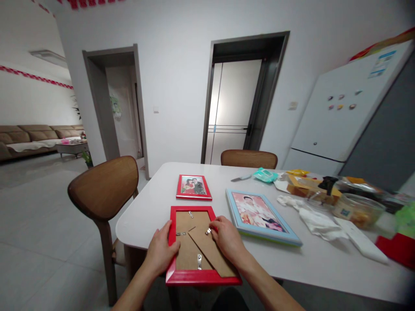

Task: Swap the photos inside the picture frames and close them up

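A red picture frame lies face down at the near edge of the white table, its brown backing board and stand showing. My left hand grips the frame's left side, thumb on the board. My right hand rests on the right side of the backing, fingertips pinched at a small metal clip. A smaller red framed photo lies face up beyond it. A blue framed photo lies face up just right of my right hand.
Two wooden chairs stand by the table, one at the left and one at the far side. White cloths, snack packets, a glass jar and a red box crowd the right. A fridge stands behind.
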`<state>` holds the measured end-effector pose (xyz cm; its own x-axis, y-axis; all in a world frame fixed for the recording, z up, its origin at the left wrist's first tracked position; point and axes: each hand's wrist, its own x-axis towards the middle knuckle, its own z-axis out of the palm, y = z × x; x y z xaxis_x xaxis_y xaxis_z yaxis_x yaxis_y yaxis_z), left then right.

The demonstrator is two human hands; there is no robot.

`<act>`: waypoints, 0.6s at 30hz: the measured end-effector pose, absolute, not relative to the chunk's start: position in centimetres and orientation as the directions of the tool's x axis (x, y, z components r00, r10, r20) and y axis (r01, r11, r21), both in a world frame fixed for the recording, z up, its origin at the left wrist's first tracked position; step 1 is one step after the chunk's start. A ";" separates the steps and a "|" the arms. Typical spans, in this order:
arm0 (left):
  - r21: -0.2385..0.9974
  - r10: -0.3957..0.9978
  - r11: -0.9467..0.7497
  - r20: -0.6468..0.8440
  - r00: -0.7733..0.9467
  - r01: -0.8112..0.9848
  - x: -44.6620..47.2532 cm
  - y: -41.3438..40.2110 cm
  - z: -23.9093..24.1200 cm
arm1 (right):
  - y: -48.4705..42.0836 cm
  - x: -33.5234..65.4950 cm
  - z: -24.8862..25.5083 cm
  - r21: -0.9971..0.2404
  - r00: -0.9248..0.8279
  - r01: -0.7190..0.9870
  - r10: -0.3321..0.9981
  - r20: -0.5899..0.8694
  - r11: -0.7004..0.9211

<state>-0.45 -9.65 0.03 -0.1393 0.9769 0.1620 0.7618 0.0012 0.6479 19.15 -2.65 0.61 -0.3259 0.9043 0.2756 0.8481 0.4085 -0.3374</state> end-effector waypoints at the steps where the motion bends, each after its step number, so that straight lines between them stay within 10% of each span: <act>1: 0.652 0.977 -0.001 0.163 -0.138 0.759 -0.4 -9.7 0.1 | -2.7 19.2 0.6 -0.328 -0.324 0.851 0.902 0.284 0.409; 18: 0.677 0.961 -0.072 0.242 -0.130 0.733 -0.3 -9.7 0.0 | -4.0 12.1 1.4 -0.334 -0.575 0.686 0.763 0.295 0.646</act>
